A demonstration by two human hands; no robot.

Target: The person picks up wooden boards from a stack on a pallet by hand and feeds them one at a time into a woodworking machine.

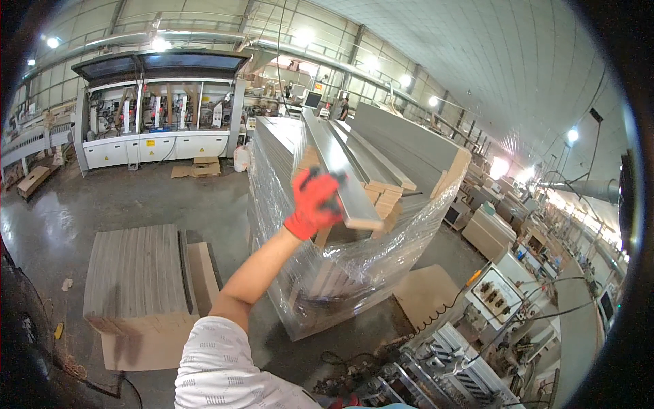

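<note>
My left hand (317, 201), in a red glove with dark patches, is at the left edge of a long narrow grey board (344, 174). Its fingers are curled at that edge and slightly blurred. The board lies lengthwise on top of a tall stack, and its tan near end faces me. Right of it are more narrow grey boards (375, 163) with tan ends, piled in layers. Clear plastic film (361, 266) wraps the sides of the stack. Of my right hand, only a bit of red (346, 401) shows at the lower edge; its fingers are hidden.
A lower pile of grey panels (136, 269) stands on the floor at left. Lower right is a machine with metal rails (443, 361), a control box (497, 292) and a coiled cable. A long white machine (157, 146) stands at the back left. A person (344, 109) is far off.
</note>
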